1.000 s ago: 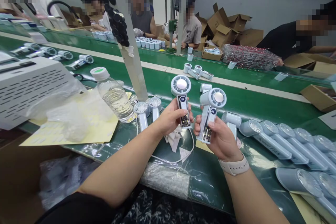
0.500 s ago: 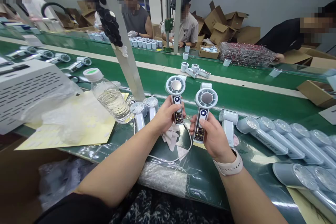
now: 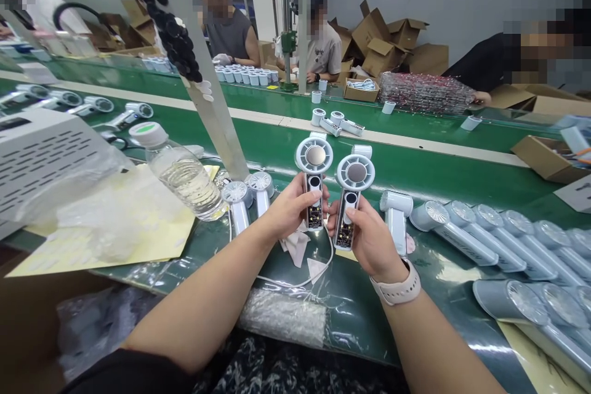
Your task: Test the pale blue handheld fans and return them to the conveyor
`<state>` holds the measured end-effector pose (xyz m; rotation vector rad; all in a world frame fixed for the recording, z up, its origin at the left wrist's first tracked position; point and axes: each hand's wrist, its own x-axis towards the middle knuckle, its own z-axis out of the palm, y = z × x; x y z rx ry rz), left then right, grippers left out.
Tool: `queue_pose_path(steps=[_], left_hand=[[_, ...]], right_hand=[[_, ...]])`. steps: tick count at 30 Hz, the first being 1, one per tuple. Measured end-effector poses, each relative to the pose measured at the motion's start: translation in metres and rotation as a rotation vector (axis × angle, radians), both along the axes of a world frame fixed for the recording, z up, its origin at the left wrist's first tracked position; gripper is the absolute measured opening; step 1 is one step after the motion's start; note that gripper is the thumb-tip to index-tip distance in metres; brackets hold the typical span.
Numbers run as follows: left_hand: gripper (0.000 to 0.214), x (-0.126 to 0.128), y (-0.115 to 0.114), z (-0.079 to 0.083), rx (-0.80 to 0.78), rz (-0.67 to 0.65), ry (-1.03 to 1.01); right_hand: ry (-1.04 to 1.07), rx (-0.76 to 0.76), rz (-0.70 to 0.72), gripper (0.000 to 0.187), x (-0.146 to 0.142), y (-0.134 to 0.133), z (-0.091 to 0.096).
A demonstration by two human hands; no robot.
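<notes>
The left fan [image 3: 314, 183] and right fan [image 3: 351, 199], side by side above the bench [image 3: 353, 301], appear light and stiff, with fragile exposed circuitry [image 3: 345, 236], and require a side grip on the handles [image 3: 315, 221], around which the left hand [image 3: 293, 206] and right hand [image 3: 375, 237] curl their fingers.

From here I see a clear, glossy plastic bottle [image 3: 182, 175]; right of it, smooth plastic fans [image 3: 314, 188] with shiny metallic discs [image 3: 316, 155]; left of it, matt paper [image 3: 168, 243].
</notes>
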<state>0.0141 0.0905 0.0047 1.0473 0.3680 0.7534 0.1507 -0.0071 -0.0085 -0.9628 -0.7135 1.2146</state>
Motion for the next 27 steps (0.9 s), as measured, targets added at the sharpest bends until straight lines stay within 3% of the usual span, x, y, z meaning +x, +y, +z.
queue_pose_path(steps=[11,15,18,21,27], left_hand=[[0.035,0.000,0.002,-0.004,0.068,0.015,0.054],[0.044,0.000,0.005,-0.006,0.132,0.158,0.222],[0.056,0.001,0.003,-0.006,0.104,0.214,0.281],[0.053,0.002,-0.001,-0.004,0.061,0.192,0.233],[0.045,-0.005,-0.007,-0.001,0.069,0.095,0.078]], right_hand=[[-0.015,0.043,-0.014,0.017,-0.003,-0.001,0.002],[0.015,0.009,-0.071,0.024,0.003,0.001,0.000],[0.111,-0.004,0.006,0.039,0.007,0.002,-0.001],[0.168,0.003,0.033,0.047,0.007,0.004,0.001],[0.191,0.076,-0.053,0.039,0.001,0.002,0.007]])
